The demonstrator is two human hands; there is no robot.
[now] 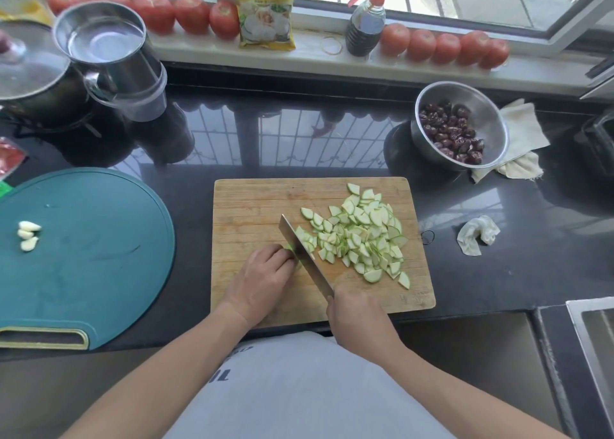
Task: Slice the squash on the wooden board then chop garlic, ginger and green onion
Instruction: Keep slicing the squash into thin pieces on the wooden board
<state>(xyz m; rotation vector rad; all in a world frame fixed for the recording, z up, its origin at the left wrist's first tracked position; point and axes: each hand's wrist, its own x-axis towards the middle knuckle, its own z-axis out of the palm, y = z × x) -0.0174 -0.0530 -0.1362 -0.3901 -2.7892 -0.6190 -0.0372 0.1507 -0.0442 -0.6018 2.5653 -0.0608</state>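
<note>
Nearest, the right hand (357, 319) grips the knife (304, 255) handle, blade angled across the board (252, 206). Just left of the blade, the left hand (262, 280) curls its fingers over the last bit of squash (288, 247), mostly hidden beneath them. Right of the blade lies a heap of slices (365, 235), touching it. Farther left, garlic (28, 235) sits on a green board (99, 255). Beyond, on the worktop (282, 132), a bowl (481, 106) holds dates (452, 132); tomatoes (442, 47) line the sill.
</note>
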